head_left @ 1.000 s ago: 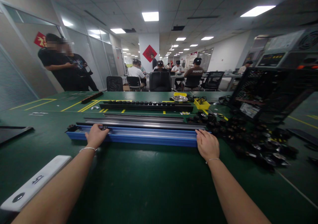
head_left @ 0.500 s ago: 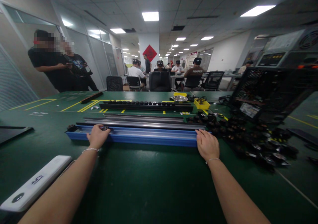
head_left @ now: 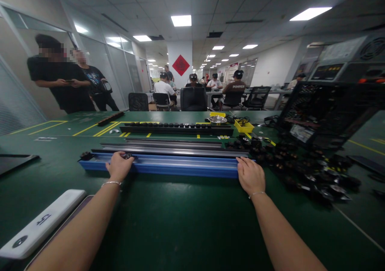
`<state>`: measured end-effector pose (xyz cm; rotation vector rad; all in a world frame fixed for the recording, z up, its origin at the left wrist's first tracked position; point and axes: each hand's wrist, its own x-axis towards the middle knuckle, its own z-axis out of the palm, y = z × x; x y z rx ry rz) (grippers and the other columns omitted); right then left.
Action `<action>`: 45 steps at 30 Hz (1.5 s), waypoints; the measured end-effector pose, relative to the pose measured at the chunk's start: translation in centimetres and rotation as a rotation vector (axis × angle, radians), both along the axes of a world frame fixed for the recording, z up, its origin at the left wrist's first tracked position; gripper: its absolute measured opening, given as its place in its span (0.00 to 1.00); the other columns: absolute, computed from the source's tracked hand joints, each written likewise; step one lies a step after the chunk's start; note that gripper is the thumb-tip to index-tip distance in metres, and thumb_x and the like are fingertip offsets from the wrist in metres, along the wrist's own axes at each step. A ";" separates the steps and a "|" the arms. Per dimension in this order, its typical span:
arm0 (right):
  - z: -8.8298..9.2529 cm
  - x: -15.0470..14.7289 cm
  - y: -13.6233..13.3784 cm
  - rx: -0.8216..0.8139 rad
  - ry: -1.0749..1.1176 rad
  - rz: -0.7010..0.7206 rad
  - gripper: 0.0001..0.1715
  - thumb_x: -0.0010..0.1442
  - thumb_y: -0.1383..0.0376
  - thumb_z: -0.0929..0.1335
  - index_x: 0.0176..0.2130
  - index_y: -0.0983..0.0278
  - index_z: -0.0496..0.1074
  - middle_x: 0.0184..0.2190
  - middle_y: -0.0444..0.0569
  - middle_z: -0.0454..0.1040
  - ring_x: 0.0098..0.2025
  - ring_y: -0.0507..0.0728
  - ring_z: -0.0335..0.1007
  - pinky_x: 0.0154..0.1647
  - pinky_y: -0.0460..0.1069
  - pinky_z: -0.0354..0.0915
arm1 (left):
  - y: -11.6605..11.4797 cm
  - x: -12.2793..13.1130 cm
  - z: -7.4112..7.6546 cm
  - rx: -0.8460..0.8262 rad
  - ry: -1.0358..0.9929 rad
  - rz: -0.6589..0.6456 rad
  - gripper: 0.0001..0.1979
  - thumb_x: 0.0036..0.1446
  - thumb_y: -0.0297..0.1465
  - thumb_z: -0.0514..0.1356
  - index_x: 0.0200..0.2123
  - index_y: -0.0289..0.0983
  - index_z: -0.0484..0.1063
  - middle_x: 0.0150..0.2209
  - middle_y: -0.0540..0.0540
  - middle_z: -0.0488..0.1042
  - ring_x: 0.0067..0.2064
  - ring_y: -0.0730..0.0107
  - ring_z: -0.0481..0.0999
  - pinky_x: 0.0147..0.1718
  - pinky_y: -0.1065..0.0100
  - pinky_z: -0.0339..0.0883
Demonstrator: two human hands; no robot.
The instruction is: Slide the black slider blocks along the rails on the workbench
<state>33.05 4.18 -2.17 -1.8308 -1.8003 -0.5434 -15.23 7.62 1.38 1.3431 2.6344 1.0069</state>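
A long blue channel-shaped rail [head_left: 186, 168] lies crosswise in front of me on the green table. My left hand [head_left: 118, 166] reaches over its left part, fingers closed on a small black part [head_left: 128, 156] in the channel; the fingers partly hide that part. At the rail's right end, my right hand [head_left: 251, 175] grips the near wall, fingertips over the top edge and thumb hidden. Another small black part [head_left: 86, 155] sits at the far left end of the rail. Dark metal rails [head_left: 171, 150] lie parallel just behind the blue one.
A heap of black parts [head_left: 300, 162] spreads to the right, before an opened computer case [head_left: 313, 114]. Farther back are a black rail lined with parts [head_left: 177, 130], a yellow bin [head_left: 244, 126] and a metal bowl [head_left: 218, 120]. A white device [head_left: 45, 225] lies near left. People stand and sit beyond.
Both hands keep their places on the rail and the black part. The view has shifted very slightly. A standing person at the left has moved a little.
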 end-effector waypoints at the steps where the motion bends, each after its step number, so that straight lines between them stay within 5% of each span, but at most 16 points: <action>1: 0.0 0.0 0.0 0.003 -0.002 -0.004 0.24 0.64 0.62 0.54 0.50 0.61 0.71 0.50 0.48 0.72 0.52 0.57 0.63 0.51 0.53 0.56 | 0.0 0.0 -0.1 0.005 0.003 0.005 0.22 0.47 0.41 0.57 0.45 0.37 0.64 0.47 0.39 0.72 0.52 0.52 0.68 0.54 0.50 0.50; 22: 0.1 -0.1 -0.1 -0.010 0.004 -0.019 0.24 0.64 0.62 0.54 0.51 0.60 0.70 0.50 0.47 0.71 0.53 0.57 0.62 0.52 0.53 0.55 | 0.1 1.9 -1.1 0.053 0.046 -0.018 0.21 0.47 0.40 0.57 0.44 0.38 0.65 0.48 0.39 0.71 0.52 0.53 0.68 0.57 0.47 0.42; 45: 0.4 0.1 0.0 -0.055 -0.031 -0.004 0.25 0.64 0.60 0.54 0.52 0.63 0.69 0.52 0.50 0.70 0.54 0.59 0.62 0.54 0.55 0.56 | -0.6 7.1 -1.9 0.204 0.013 0.025 0.18 0.49 0.37 0.56 0.44 0.38 0.63 0.47 0.41 0.71 0.52 0.56 0.67 0.58 0.43 0.42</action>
